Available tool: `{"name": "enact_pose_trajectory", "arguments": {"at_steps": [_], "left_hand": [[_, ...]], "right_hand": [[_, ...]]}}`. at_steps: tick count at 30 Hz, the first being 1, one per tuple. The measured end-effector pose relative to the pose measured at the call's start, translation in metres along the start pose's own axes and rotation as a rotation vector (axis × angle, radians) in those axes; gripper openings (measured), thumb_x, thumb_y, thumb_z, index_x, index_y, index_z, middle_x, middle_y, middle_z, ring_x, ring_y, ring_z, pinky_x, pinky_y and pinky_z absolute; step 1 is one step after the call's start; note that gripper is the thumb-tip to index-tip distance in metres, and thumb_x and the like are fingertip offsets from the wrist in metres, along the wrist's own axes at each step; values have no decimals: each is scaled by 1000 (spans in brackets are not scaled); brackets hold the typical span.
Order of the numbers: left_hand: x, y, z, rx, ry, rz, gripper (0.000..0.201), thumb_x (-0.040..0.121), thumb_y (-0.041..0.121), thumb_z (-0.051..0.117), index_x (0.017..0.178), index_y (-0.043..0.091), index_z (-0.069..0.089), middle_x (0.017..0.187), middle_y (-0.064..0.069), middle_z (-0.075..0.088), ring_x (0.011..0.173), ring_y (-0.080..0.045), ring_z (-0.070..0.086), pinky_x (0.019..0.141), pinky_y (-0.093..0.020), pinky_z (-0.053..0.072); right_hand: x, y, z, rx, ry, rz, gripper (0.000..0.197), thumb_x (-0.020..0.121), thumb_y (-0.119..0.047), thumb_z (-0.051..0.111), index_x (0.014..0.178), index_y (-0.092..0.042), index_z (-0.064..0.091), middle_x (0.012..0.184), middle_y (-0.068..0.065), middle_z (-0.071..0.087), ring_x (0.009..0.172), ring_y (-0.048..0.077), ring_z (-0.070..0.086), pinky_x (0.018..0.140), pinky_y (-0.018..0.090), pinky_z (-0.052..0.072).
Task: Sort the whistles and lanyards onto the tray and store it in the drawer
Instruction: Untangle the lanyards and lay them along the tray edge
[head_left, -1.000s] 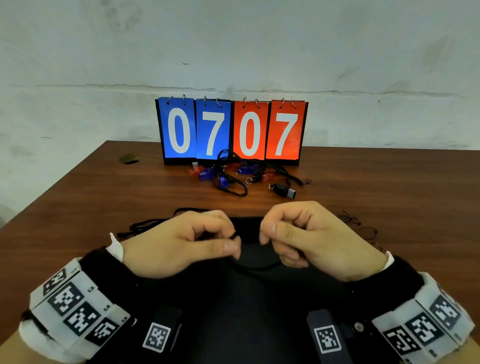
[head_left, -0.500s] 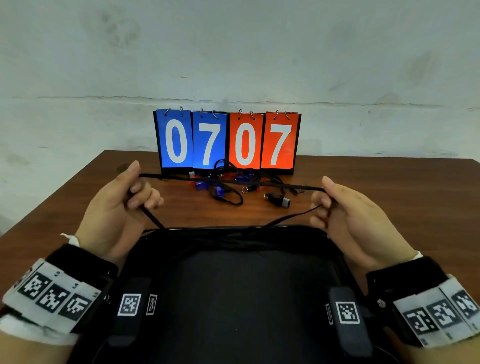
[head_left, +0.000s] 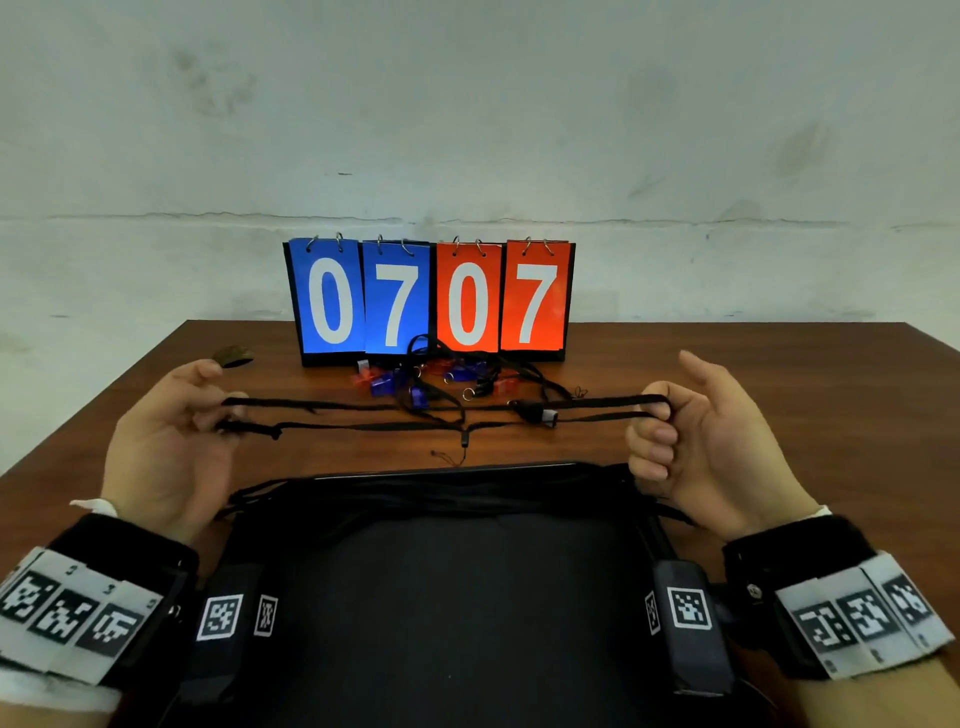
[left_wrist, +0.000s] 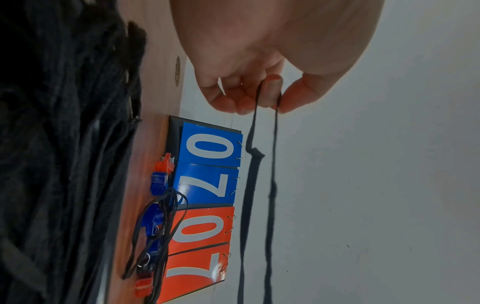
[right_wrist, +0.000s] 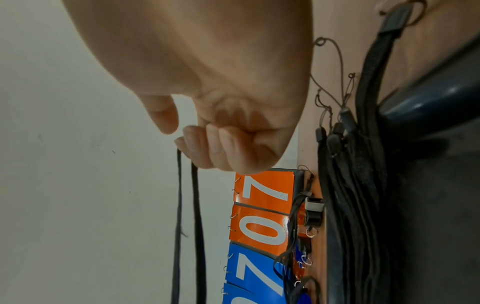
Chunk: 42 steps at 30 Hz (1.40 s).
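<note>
Curled fingers of the left hand and right hand hook the two ends of one black lanyard. Its long axis runs left to right, raised over the desk. The tray lies below and nearward, equally near both hands. Beyond: tangled whistles and a scoreboard reading 0707.
</note>
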<state>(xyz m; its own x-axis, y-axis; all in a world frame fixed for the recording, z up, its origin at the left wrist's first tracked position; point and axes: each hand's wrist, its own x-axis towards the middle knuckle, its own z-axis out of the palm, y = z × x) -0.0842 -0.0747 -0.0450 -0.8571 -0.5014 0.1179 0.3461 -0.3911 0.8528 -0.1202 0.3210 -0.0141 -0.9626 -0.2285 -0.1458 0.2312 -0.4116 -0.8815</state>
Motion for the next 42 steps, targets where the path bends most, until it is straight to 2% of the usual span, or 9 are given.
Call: {"name": "enact_pose_trajectory", "arguments": {"at_steps": [7, 11, 14, 20, 25, 31, 34, 38, 42], "left_hand": [[-2, -1, 5, 131, -11, 72, 46, 82, -17, 45, 76, 26, 60, 56, 4, 39, 51, -12, 36, 56, -24, 41], [-6, -4, 10, 259, -111, 5, 24, 95, 10, 58, 74, 22, 61, 46, 9, 27, 39, -9, 23, 42, -23, 27], [-13, -1, 14, 375, -357, -53, 23, 87, 29, 65, 70, 15, 65, 52, 2, 36, 48, -17, 40, 58, -33, 36], [-37, 9, 29, 570, -750, -116, 70, 65, 54, 82, 129, 31, 66, 131, -4, 66, 126, -21, 59, 100, -42, 43], [-62, 13, 49, 727, -1067, -62, 52, 86, 32, 67, 136, 39, 57, 140, 7, 60, 130, -13, 55, 99, -24, 48], [-74, -1, 61, 824, -1290, -125, 35, 92, 17, 68, 127, 19, 62, 129, -2, 62, 121, -26, 59, 99, -43, 48], [-75, 0, 60, 767, -1259, -158, 6, 90, 27, 67, 92, 22, 70, 117, 0, 66, 108, -23, 63, 94, -33, 49], [-65, 2, 54, 508, -871, -96, 38, 85, 50, 67, 75, 14, 72, 95, -9, 72, 98, -28, 63, 90, -32, 49], [-44, 11, 47, 130, -434, -96, 50, 97, 32, 47, 47, 23, 51, 59, -2, 49, 71, -22, 59, 69, -28, 50]], "right_hand": [[4, 5, -4, 34, -79, -207, 29, 94, -15, 40, 68, -17, 54, 79, 2, 52, 78, 19, 53, 66, 32, 41], [2, 3, -1, 83, -111, -292, 26, 97, -22, 48, 73, -17, 57, 65, -3, 50, 70, 17, 57, 82, 35, 46], [-4, 1, 6, 94, -180, -318, 17, 95, -25, 51, 85, -16, 61, 48, -9, 35, 43, 8, 39, 62, 26, 48], [-17, 8, 21, -72, -477, -175, 21, 86, -29, 70, 88, -8, 67, 48, -6, 36, 34, 4, 29, 39, 20, 24], [-30, 31, 49, -534, -663, 15, 21, 95, -29, 59, 101, -16, 75, 52, 0, 35, 44, 13, 22, 44, 30, 15], [-35, 48, 64, -621, -742, 76, 17, 100, -21, 57, 104, -15, 72, 56, -5, 45, 50, 10, 33, 45, 23, 26], [-32, 43, 61, -597, -710, 30, 18, 98, -25, 58, 97, -16, 74, 54, -3, 41, 48, 15, 28, 46, 33, 20], [-25, 28, 45, -521, -602, -54, 36, 94, -35, 64, 66, -13, 58, 51, 0, 40, 42, 14, 34, 47, 28, 30], [-15, 10, 24, -234, -366, -163, 41, 87, -36, 62, 57, -15, 45, 59, 6, 46, 63, 24, 54, 76, 42, 50]]}}
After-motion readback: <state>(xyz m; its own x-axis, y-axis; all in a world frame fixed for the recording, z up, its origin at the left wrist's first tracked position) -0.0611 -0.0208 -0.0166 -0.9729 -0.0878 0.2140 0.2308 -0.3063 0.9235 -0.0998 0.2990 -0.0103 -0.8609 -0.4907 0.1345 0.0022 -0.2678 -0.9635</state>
